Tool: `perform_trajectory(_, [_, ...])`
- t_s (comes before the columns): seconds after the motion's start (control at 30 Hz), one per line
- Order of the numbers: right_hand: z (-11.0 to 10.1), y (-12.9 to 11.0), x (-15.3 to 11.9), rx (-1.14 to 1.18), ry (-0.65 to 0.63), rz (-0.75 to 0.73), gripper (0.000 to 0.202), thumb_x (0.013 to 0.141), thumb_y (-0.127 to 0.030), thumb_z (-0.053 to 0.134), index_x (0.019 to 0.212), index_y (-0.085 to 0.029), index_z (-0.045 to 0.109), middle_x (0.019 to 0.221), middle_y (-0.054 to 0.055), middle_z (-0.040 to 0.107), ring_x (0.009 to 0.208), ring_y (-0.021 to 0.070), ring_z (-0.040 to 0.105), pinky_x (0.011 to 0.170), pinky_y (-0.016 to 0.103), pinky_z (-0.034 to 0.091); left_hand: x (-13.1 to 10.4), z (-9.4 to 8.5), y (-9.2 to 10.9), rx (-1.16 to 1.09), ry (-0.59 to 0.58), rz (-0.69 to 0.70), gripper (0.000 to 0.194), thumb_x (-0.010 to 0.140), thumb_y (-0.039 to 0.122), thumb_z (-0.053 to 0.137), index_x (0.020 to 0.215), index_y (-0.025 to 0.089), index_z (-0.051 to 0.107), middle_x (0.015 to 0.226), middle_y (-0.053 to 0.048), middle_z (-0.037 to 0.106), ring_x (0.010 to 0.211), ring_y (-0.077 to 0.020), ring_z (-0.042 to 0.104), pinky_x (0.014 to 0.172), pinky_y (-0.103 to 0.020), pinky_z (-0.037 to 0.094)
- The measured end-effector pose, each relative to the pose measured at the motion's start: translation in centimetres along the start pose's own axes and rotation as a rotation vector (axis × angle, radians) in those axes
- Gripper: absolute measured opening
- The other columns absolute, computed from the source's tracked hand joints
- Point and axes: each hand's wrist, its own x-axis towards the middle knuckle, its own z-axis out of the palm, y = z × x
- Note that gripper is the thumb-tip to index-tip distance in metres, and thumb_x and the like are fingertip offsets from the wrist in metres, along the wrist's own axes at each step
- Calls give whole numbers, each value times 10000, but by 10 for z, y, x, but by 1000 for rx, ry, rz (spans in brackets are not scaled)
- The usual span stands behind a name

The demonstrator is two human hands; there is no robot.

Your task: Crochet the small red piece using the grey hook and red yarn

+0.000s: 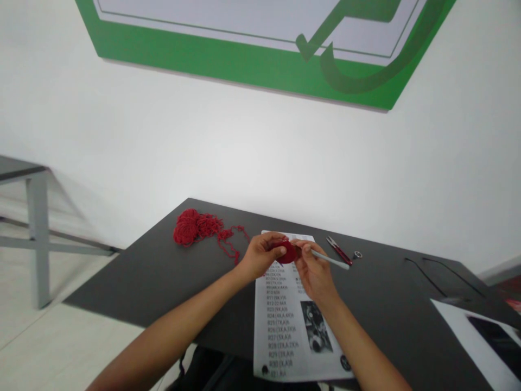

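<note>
My left hand (260, 254) pinches a small round red crochet piece (288, 253) over a printed sheet. My right hand (315, 271) holds a white crochet hook (330, 261) whose tip meets the piece; the shaft points right. A strand of red yarn (230, 241) runs from the piece to a loose red yarn pile (191, 226) on the dark table (163, 277), left of my hands.
A printed pattern sheet (285, 326) with rows of text and a photo lies under my hands. Red-handled snips (338, 250) and a small ring (357, 254) lie to the right. Another paper (480, 336) lies at the right corner. A grey table frame (36, 239) stands far left.
</note>
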Motion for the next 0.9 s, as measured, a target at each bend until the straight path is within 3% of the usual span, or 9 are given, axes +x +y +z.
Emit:
perform_trajectory(0.13, [-3,3,-3,-94,66,27,288,903,-478,699,960,-198,732,956,90,795,818,225,758,702,361,620,-8,6,-2,38,-11,-1,482,692,346,885,1098,160,705,799,-33,741,665,-146,661,626,-252,518])
perform_trajectory(0.33, [-8,2,-7,-347,72,-66,327,930,-487,647,988,-185,759,871,81,781,764,222,726,650,337,589,-14,9,5,287,40,119,414,711,264,856,1102,176,754,847,-44,750,752,-164,657,703,-274,523])
perform_trajectory(0.5, [-9,-4,-9,-390,58,-53,316,936,-490,639,968,-199,760,890,70,776,737,215,711,637,324,562,-11,13,6,-21,7,66,481,665,287,909,1103,168,749,805,-22,724,709,-137,650,667,-254,524])
perform_trajectory(0.6, [-6,-11,-11,-423,48,-74,288,940,-469,642,966,-206,756,889,60,776,767,218,717,655,321,567,-10,13,5,-62,38,39,453,699,314,890,1106,166,760,794,-24,737,660,-121,640,630,-240,513])
perform_trajectory(0.7, [1,-20,-12,-519,49,-152,249,961,-429,622,969,-219,756,924,53,778,838,225,731,739,346,592,-12,10,6,119,117,111,394,738,320,858,1093,167,783,803,-44,762,691,-154,674,659,-269,542])
perform_trajectory(0.8, [5,-25,-13,-659,39,-293,217,989,-370,587,967,-239,759,955,44,765,890,216,729,812,359,605,-18,8,7,396,166,263,304,790,293,811,1083,216,802,931,-78,800,836,-216,731,796,-332,583])
perform_trajectory(0.9, [4,-23,-16,-824,28,-440,199,996,-326,580,1011,-265,769,954,41,744,850,194,729,758,328,623,-21,11,5,421,162,284,303,837,323,770,1125,232,790,983,-81,803,876,-229,746,828,-357,603])
